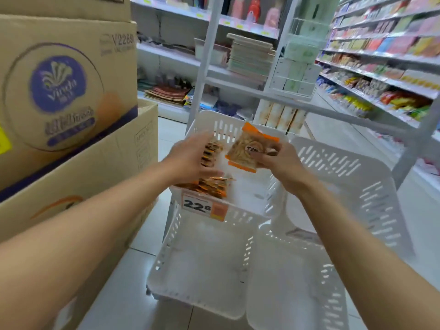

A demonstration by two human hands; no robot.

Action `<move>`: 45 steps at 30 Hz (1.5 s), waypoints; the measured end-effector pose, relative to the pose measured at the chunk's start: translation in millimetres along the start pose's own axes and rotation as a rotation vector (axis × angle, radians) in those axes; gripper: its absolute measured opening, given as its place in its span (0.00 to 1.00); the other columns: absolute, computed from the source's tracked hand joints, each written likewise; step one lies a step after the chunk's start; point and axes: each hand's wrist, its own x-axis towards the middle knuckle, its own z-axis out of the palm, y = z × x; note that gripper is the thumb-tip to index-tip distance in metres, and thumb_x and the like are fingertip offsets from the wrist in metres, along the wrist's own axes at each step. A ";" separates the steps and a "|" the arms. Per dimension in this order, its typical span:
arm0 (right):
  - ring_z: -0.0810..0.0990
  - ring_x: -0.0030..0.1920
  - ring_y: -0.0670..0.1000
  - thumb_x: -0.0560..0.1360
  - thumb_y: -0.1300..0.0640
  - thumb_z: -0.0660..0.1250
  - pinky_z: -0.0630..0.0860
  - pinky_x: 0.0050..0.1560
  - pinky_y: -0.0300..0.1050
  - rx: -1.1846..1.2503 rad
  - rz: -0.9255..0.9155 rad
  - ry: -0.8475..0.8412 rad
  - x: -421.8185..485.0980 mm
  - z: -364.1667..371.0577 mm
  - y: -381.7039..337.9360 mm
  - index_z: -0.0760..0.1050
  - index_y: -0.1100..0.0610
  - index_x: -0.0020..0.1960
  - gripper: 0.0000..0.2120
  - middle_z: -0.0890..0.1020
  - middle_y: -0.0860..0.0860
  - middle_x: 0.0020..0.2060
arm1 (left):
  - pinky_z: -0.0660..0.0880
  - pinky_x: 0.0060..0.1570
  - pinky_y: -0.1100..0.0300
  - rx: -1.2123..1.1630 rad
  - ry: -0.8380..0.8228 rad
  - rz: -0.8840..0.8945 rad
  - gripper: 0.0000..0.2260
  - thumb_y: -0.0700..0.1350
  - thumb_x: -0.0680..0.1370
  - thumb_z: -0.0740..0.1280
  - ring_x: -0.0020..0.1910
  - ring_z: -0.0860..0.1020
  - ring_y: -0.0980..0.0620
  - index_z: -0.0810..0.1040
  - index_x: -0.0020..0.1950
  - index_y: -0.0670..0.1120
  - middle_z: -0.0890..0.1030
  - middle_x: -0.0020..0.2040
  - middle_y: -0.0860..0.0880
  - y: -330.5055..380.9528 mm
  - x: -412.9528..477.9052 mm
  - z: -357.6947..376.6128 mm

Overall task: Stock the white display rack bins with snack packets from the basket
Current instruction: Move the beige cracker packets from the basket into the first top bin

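A white display rack with slotted plastic bins stands in front of me. Over its upper left bin, my right hand pinches an orange snack packet by its right edge. My left hand reaches into the same bin, fingers spread over a row of orange packets standing there. More orange packets lie at the bin's front, just below that hand. A price tag reading 22.8 hangs on the bin's front rim. The basket is not in view.
The upper right bin and the two lower bins hold nothing visible. Stacked cardboard boxes stand close on the left. Stocked store shelves run along the right, and a white shelf frame stands behind the rack.
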 end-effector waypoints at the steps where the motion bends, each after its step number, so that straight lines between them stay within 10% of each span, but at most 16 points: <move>1: 0.84 0.50 0.55 0.73 0.66 0.73 0.82 0.53 0.52 -0.052 -0.030 0.059 8.8 4.2 9.1 0.81 0.50 0.54 0.15 0.84 0.54 0.51 | 0.57 0.75 0.42 0.134 -0.001 -0.028 0.43 0.65 0.70 0.72 0.78 0.58 0.50 0.57 0.79 0.53 0.60 0.79 0.52 -16.7 2.8 6.1; 5: 0.80 0.37 0.41 0.70 0.73 0.72 0.76 0.40 0.33 -0.138 -0.004 -0.026 26.5 41.0 46.0 0.80 0.56 0.52 0.16 0.82 0.48 0.39 | 0.49 0.75 0.41 0.197 0.038 -0.046 0.43 0.70 0.72 0.66 0.80 0.43 0.56 0.57 0.80 0.52 0.48 0.82 0.54 -54.0 4.7 33.1; 16: 0.80 0.49 0.46 0.74 0.55 0.74 0.77 0.43 0.34 -0.131 0.110 -0.215 29.3 75.0 58.8 0.70 0.52 0.64 0.21 0.79 0.46 0.51 | 0.56 0.76 0.43 0.098 0.130 -0.026 0.39 0.66 0.73 0.67 0.80 0.46 0.57 0.61 0.79 0.50 0.55 0.81 0.54 -54.7 -0.3 36.0; 20: 0.73 0.61 0.49 0.70 0.47 0.77 0.76 0.61 0.48 -0.218 0.175 -0.144 31.8 78.8 63.2 0.66 0.49 0.70 0.33 0.69 0.49 0.65 | 0.57 0.76 0.42 0.079 0.126 -0.021 0.37 0.65 0.74 0.68 0.80 0.46 0.57 0.62 0.78 0.50 0.57 0.80 0.54 -56.9 -1.9 35.2; 24: 0.76 0.60 0.48 0.73 0.52 0.75 0.76 0.52 0.37 -0.123 0.206 -0.215 16.3 73.0 53.7 0.61 0.52 0.76 0.36 0.72 0.50 0.65 | 0.55 0.75 0.44 0.089 0.197 -0.015 0.31 0.61 0.75 0.69 0.79 0.53 0.53 0.68 0.75 0.50 0.64 0.78 0.52 -49.1 -5.7 35.9; 28: 0.65 0.72 0.53 0.73 0.51 0.74 0.65 0.72 0.51 -0.378 0.072 -0.055 -16.3 60.4 26.5 0.62 0.50 0.76 0.35 0.66 0.52 0.73 | 0.60 0.69 0.50 0.083 0.293 -0.009 0.21 0.54 0.76 0.71 0.70 0.69 0.49 0.76 0.67 0.49 0.76 0.68 0.50 -25.1 -30.1 27.3; 34: 0.77 0.46 0.48 0.74 0.61 0.69 0.69 0.44 0.28 -0.350 -0.144 0.126 -140.8 59.6 7.6 0.77 0.56 0.62 0.17 0.77 0.49 0.53 | 0.75 0.54 0.52 -0.128 0.184 0.043 0.13 0.48 0.76 0.73 0.54 0.78 0.48 0.80 0.58 0.47 0.82 0.55 0.50 35.2 -122.4 46.1; 40: 0.78 0.45 0.52 0.74 0.66 0.68 0.73 0.48 0.41 -0.448 0.091 -0.230 -286.5 75.0 66.9 0.80 0.61 0.59 0.14 0.81 0.54 0.50 | 0.73 0.53 0.57 -0.206 -0.182 -0.138 0.20 0.53 0.76 0.73 0.53 0.77 0.51 0.77 0.64 0.45 0.79 0.61 0.48 49.6 -249.3 88.7; 45: 0.77 0.44 0.48 0.75 0.65 0.68 0.72 0.47 0.41 -0.453 0.222 -0.437 -367.2 111.1 109.9 0.81 0.61 0.55 0.10 0.83 0.53 0.47 | 0.73 0.52 0.58 -0.292 -0.170 -0.287 0.17 0.51 0.76 0.73 0.52 0.77 0.53 0.78 0.62 0.45 0.80 0.55 0.50 32.1 -331.1 99.9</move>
